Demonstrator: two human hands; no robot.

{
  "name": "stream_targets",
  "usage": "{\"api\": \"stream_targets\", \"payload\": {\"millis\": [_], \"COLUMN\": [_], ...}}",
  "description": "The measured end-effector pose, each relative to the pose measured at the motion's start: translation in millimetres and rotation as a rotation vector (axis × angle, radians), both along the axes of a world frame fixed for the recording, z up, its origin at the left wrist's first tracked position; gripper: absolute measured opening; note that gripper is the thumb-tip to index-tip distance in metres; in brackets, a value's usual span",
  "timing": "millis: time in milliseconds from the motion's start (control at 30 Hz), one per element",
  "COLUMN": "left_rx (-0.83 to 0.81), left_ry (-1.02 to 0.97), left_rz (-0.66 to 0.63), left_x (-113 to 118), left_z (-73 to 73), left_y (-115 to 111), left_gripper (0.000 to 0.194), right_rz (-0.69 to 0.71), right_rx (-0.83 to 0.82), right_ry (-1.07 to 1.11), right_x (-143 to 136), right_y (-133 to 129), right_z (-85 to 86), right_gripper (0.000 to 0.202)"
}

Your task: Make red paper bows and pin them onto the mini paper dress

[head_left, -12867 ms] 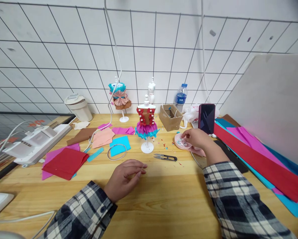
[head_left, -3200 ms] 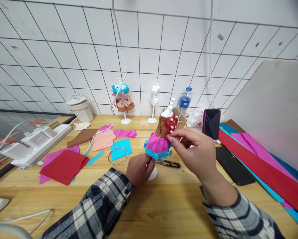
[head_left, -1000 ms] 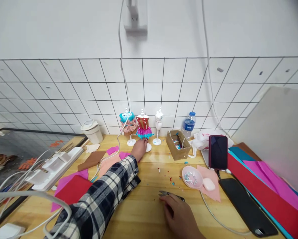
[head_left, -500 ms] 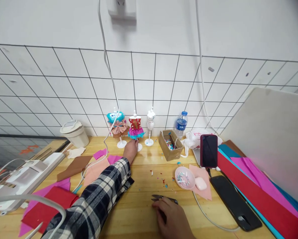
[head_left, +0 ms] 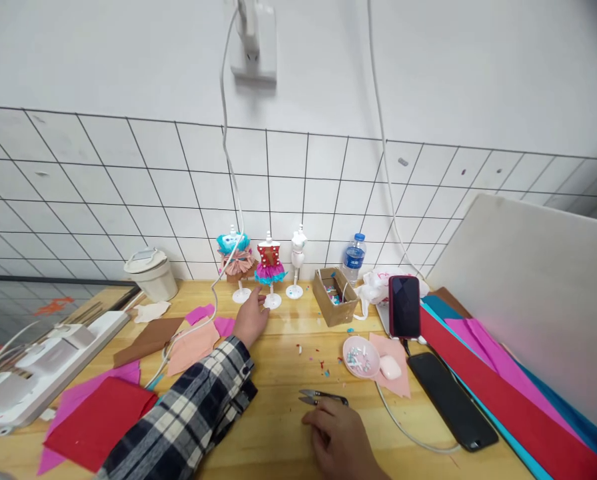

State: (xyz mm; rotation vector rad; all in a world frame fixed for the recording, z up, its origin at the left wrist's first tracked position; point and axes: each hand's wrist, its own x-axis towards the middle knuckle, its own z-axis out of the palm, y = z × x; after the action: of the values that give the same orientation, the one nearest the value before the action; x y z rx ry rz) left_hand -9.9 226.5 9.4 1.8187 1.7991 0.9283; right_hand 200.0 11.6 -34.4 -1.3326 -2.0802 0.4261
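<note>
My left hand [head_left: 251,319] reaches to the back of the table, its fingers loosely stretched beside the white foot of a small dress-form mannequin [head_left: 269,267] in a red studded bodice and a magenta skirt with blue trim. The hand looks open and holds nothing visible; whether a fingertip touches the foot I cannot tell. My right hand [head_left: 339,433] rests on the table near the front, fingers curled in, against thread snips [head_left: 323,396] that lie flat with their blades to the left. A mannequin in blue and peach ruffles [head_left: 236,257] stands left, a bare white mannequin [head_left: 298,257] right.
A cardboard box [head_left: 336,307], a water bottle [head_left: 354,259] and a pink dish of beads [head_left: 361,357] stand to the right, near a propped phone [head_left: 404,308] and a black power bank [head_left: 453,400]. Felt pieces [head_left: 101,420], a power strip [head_left: 58,370] and a lidded bin [head_left: 151,277] are left.
My left hand has let go of the red-bodiced mannequin's stand and drawn slightly left and toward me. My right hand stays by the snips. The camera view has tilted up a little.
</note>
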Motion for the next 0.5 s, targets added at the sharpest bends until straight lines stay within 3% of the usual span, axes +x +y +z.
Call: {"api": "stream_targets", "payload": {"millis": [133,200,267,367,500], "left_rx": [0.044,0.046,0.05,0.037,-0.005], "left_ry": [-0.029,-0.025,0.027,0.162,0.28], "left_rz": [-0.082,-0.138,-0.23,-0.32,-0.455], "left_x": [-1,-6,-13,-27,-31], "left_z": [22.1,24.9,18.9,-1.5,-25.2], "left_y": [-46,-78,-111,-156,-193], "left_gripper": [0.053,0.052,0.049,0.037,0.045], "right_rz": [-0.044,-0.088,-0.135,-0.195,-0.224], "right_rx": [0.122,0.125,0.103,0.067,0.077], "right_ry": [-0.042,-0.082,-0.144,-0.259,-0.268], "right_x": [-2,-2,-1,4,4], "right_y": [-5,-6,-5,-4,-5], "right_z": [5.3,10.0,13.3,13.8,16.9], "right_gripper": [0.032,0.036,0.04,0.039,0.038]}}
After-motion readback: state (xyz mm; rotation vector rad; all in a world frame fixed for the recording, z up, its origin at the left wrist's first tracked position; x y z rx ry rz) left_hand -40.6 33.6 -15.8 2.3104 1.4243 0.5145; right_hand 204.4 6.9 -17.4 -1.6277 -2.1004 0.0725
